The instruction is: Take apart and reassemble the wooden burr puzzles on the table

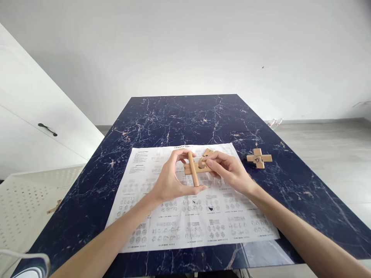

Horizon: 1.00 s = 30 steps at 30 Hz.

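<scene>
My left hand (171, 179) pinches a wooden rod (193, 170) between thumb and fingers, holding it nearly upright across a flat wooden notched piece (199, 166). My right hand (228, 170) grips that notched piece from the right, fingers curled round it. Both hands hover just above a large printed instruction sheet (188, 216) lying on the dark blue marble table (185, 116). A small assembled wooden cross puzzle (259, 158) lies on the table to the right of the sheet, apart from both hands.
A white perforated tray or crate (31, 193) stands low at the left, with a wooden stick (53, 209) in it. A white cabinet with a black handle (47, 129) is beyond it. White wall behind, grey floor at right.
</scene>
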Available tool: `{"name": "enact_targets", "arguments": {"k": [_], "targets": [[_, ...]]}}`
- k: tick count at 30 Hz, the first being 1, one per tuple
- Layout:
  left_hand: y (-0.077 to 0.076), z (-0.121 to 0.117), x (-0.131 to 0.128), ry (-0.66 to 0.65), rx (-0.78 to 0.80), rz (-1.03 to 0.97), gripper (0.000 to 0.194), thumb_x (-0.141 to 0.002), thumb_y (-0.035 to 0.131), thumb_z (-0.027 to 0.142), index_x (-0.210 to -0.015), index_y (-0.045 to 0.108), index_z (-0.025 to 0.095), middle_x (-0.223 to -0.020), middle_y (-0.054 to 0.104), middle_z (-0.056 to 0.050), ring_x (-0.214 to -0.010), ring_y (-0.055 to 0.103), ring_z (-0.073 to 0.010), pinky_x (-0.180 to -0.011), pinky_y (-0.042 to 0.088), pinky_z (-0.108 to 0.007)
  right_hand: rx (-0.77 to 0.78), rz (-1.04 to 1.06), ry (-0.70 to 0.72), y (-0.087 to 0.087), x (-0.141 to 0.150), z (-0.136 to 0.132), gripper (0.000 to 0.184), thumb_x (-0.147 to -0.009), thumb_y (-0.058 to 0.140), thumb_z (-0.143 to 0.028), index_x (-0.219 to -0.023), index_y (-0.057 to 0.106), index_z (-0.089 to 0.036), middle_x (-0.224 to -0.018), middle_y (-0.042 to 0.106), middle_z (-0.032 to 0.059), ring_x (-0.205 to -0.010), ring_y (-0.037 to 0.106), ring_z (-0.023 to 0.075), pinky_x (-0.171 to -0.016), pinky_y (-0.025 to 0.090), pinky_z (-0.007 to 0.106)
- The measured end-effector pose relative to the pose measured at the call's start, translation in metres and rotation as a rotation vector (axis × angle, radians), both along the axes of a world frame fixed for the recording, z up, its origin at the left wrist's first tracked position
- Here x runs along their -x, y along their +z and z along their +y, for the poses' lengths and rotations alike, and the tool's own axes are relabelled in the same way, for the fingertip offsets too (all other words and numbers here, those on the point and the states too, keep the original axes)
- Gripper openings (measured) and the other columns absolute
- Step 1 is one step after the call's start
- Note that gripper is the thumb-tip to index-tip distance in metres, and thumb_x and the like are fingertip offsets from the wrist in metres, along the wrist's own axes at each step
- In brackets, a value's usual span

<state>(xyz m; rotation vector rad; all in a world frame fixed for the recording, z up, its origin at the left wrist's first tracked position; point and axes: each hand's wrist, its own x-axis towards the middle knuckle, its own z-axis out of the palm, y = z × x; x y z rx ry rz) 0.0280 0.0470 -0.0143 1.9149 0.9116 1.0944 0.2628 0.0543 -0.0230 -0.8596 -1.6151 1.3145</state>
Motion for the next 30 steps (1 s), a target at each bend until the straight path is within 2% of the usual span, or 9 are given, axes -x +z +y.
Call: {"name": "enact_targets", "arguments": {"k": [7,11,16,19,22,25,27,30], "targets": [[0.000,0.001,-0.002,0.097,-0.012,-0.020,0.084,-0.068,0.100,0.036,-0.136,0.053,0.027,-0.134,0.067,-0.012,-0.118,0.068,-0.0320,-0.104,0.056,-0.053,0.043,0.050,-0.114,-0.004,0.001,0.006,0.034,-0.104,0.069,-0.054,-0.095,0.070,-0.021,-0.071,0.057,-0.0023,-0.058,0.047,0.0112,-0.052,0.034,0.028],[-0.001,0.004,-0.001,0.102,-0.022,-0.048,0.080,-0.069,0.098,0.034,-0.136,0.055,0.027,-0.134,0.068,-0.012,-0.120,0.068,-0.0324,-0.104,0.056,-0.053,0.031,0.066,-0.173,-0.002,0.005,0.007,0.039,-0.101,0.070,-0.059,-0.090,0.069,-0.021,-0.071,0.054,-0.0022,-0.059,0.043,0.0120,-0.054,0.033,0.029],[-0.002,0.005,-0.003,0.094,-0.044,-0.023,0.079,-0.070,0.097,0.034,-0.136,0.055,0.027,-0.134,0.070,-0.012,-0.120,0.069,-0.0327,-0.106,0.057,-0.054,0.005,0.007,-0.238,-0.003,0.009,0.005,0.042,-0.105,0.064,-0.061,-0.095,0.071,-0.022,-0.069,0.049,-0.0029,-0.059,0.039,0.0135,-0.054,0.030,0.031],[-0.002,0.008,0.001,0.142,-0.071,-0.038,0.076,-0.071,0.096,0.033,-0.135,0.055,0.026,-0.128,0.070,-0.011,-0.115,0.071,-0.0303,-0.103,0.060,-0.053,-0.003,0.003,-0.357,-0.007,0.004,0.009,0.044,-0.103,0.064,-0.065,-0.097,0.073,-0.022,-0.069,0.047,-0.0028,-0.058,0.037,0.0140,-0.052,0.028,0.030],[0.000,0.014,0.012,0.281,-0.117,-0.096,0.072,-0.075,0.094,0.035,-0.134,0.054,0.027,-0.125,0.069,-0.009,-0.111,0.073,-0.0267,-0.105,0.061,-0.051,-0.002,0.023,-0.537,-0.011,-0.010,0.017,0.045,-0.099,0.066,-0.068,-0.096,0.072,-0.023,-0.068,0.044,-0.0040,-0.056,0.034,0.0138,-0.050,0.026,0.029],[0.000,0.021,0.020,0.372,-0.139,0.011,0.076,-0.076,0.094,0.042,-0.138,0.053,0.028,-0.133,0.070,-0.009,-0.122,0.071,-0.0298,-0.109,0.058,-0.053,-0.003,-0.159,-0.613,-0.013,-0.022,0.024,0.049,-0.102,0.059,-0.069,-0.090,0.070,-0.023,-0.064,0.042,-0.0046,-0.054,0.032,0.0139,-0.050,0.024,0.030],[-0.003,0.023,0.022,0.359,-0.119,0.159,0.080,-0.074,0.095,0.046,-0.140,0.053,0.029,-0.139,0.070,-0.010,-0.127,0.068,-0.0330,-0.109,0.057,-0.054,-0.050,-0.360,-0.624,-0.014,-0.025,0.027,0.054,-0.107,0.049,-0.068,-0.083,0.067,-0.023,-0.061,0.044,-0.0035,-0.053,0.034,0.0145,-0.051,0.025,0.031],[-0.009,0.024,0.020,0.301,-0.069,0.339,0.084,-0.074,0.094,0.053,-0.143,0.053,0.029,-0.144,0.067,-0.011,-0.130,0.066,-0.0367,-0.110,0.056,-0.058,-0.128,-0.603,-0.565,-0.016,-0.025,0.029,0.058,-0.110,0.042,-0.065,-0.075,0.061,-0.023,-0.057,0.050,-0.0016,-0.051,0.040,0.0157,-0.054,0.029,0.032]]}}
